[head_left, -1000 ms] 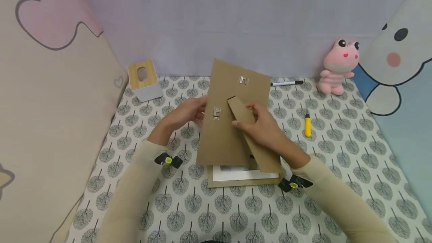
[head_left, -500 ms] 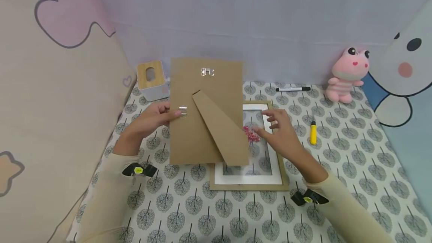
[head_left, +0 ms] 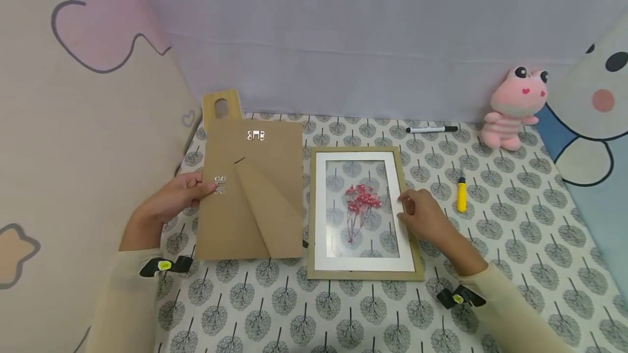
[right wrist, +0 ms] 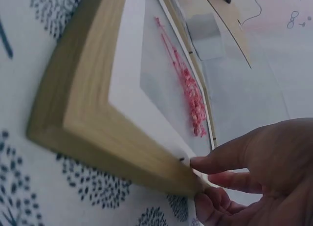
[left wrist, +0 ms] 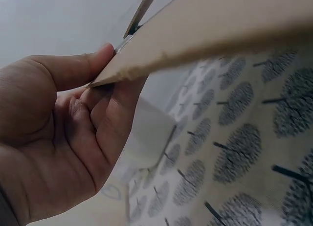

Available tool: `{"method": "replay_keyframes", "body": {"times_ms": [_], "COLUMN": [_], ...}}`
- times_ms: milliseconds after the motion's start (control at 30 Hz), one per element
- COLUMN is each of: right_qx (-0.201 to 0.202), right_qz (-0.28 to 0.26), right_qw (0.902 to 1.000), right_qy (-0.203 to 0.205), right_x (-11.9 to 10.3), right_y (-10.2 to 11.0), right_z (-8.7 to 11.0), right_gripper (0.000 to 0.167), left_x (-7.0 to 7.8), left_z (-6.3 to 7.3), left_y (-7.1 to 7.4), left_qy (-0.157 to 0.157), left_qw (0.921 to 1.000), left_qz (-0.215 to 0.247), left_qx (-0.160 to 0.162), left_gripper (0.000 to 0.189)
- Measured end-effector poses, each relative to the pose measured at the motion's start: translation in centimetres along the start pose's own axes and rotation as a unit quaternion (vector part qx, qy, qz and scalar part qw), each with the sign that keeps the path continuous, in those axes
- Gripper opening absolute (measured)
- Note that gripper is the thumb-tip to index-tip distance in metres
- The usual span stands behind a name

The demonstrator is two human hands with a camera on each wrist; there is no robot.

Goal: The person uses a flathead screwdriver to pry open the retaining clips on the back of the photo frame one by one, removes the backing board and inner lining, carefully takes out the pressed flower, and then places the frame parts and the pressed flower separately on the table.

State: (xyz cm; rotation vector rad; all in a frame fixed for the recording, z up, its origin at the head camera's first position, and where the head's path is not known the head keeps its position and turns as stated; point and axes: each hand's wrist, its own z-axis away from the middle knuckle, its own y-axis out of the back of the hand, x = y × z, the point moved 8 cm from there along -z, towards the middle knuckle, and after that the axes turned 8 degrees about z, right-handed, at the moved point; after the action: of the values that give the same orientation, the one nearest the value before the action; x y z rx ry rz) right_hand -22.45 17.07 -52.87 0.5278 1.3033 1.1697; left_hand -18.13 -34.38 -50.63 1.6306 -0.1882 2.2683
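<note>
Left hand [head_left: 177, 196] pinching the left edge of a brown easel-backed board [head_left: 228, 217], right hand [head_left: 428, 219] at the right edge of a wooden picture frame [head_left: 365, 275], grip or mere touch I can't tell, frame on tree-print tablecloth [head_left: 284, 299] beside the board, pink sprig [head_left: 363, 199] within.

Lilac back wall [head_left: 343, 26], prob. fabric; cartoon-print L wall [head_left: 98, 140] & R wall [head_left: 608, 200]; b/w tree-print cloth [head_left: 289, 301].
</note>
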Motion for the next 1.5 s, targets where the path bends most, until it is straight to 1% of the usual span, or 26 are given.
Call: {"method": "replay_keyframes", "body": {"times_ms": [100,200,300,400,467,567,767,867,933,1000,1100,1133,1167,1233,1300,1400,1500], "right_qx": [-0.012,-0.026,-0.032,-0.036,-0.04,-0.044,-0.035,-0.039,-0.044,-0.046,-0.047,-0.049,-0.049,-0.051,-0.053,-0.052,-0.045], "right_qz": [-0.014,-0.041,-0.055,-0.06,-0.067,-0.074,-0.078,-0.089,-0.096,-0.1,-0.105,-0.106,-0.107,-0.105,-0.104,-0.097,-0.099], "right_qw": [0.9998,0.9988,0.9979,0.9974,0.9968,0.9961,0.9961,0.995,0.9942,0.9937,0.9931,0.9929,0.9929,0.9928,0.9928,0.9936,0.9938], "right_qy": [-0.005,-0.01,-0.012,-0.015,-0.018,-0.02,-0.022,-0.022,-0.023,-0.022,-0.021,-0.02,-0.022,-0.025,-0.023,-0.026,-0.024], "right_x": [0.8,1.4,1.7,1.9,2.0,2.3,2.3,2.2,2.2,2.2,2.2,2.1,2.1,2.0,1.8,1.7,1.4], "right_y": [-0.3,-0.3,-0.1,0.0,0.0,-0.2,-0.2,-0.2,-0.3,-0.5,-0.7,-0.7,-0.8,-0.9,-1.0,-1.2,-1.3], "right_z": [0.0,0.0,0.1,0.2,0.2,0.2,0.4,0.6,0.6,0.6,0.6,0.6,0.6,0.6,0.7,0.7,0.7], "right_gripper": [0.029,0.027,0.029,0.029,0.029,0.028,0.028,0.029,0.029,0.03,0.03,0.03,0.03,0.03,0.031,0.031,0.03], "left_x": [-1.3,-2.3,-3.0,-3.7,-4.1,-4.8,-5.4,-5.7,-6.0,-6.2,-6.5,-6.4,-6.3,-6.1,-5.8,-5.3,-4.7], "left_z": [0.5,0.8,0.8,0.8,0.8,0.8,0.3,0.4,0.5,0.5,0.5,0.6,0.6,0.8,1.0,1.4,1.8], "left_y": [0.0,0.0,0.0,0.1,0.1,0.2,1.0,1.7,2.1,2.3,2.7,2.9,3.1,3.4,3.7,3.9,4.3], "left_qy": [0.015,0.028,0.037,0.049,0.061,0.081,0.113,0.12,0.123,0.127,0.137,0.14,0.143,0.152,0.16,0.174,0.183], "left_qw": [0.9998,0.9995,0.9992,0.9985,0.9975,0.9953,0.9875,0.9834,0.9819,0.9808,0.9768,0.9741,0.9694,0.9575,0.9451,0.9307,0.9095], "left_qz": [-0.013,-0.015,-0.012,-0.023,-0.034,-0.052,-0.076,-0.083,-0.079,-0.077,-0.099,-0.118,-0.143,-0.194,-0.236,-0.275,-0.317], "left_qx": [0.005,0.005,0.002,0.006,0.006,0.017,0.08,0.108,0.121,0.127,0.131,0.134,0.139,0.15,0.159,0.168,0.197], "left_gripper": [0.016,0.02,0.029,0.039,0.042,0.042,0.043,0.042,0.039,0.037,0.039,0.041,0.044,0.047,0.05,0.053,0.057]}}
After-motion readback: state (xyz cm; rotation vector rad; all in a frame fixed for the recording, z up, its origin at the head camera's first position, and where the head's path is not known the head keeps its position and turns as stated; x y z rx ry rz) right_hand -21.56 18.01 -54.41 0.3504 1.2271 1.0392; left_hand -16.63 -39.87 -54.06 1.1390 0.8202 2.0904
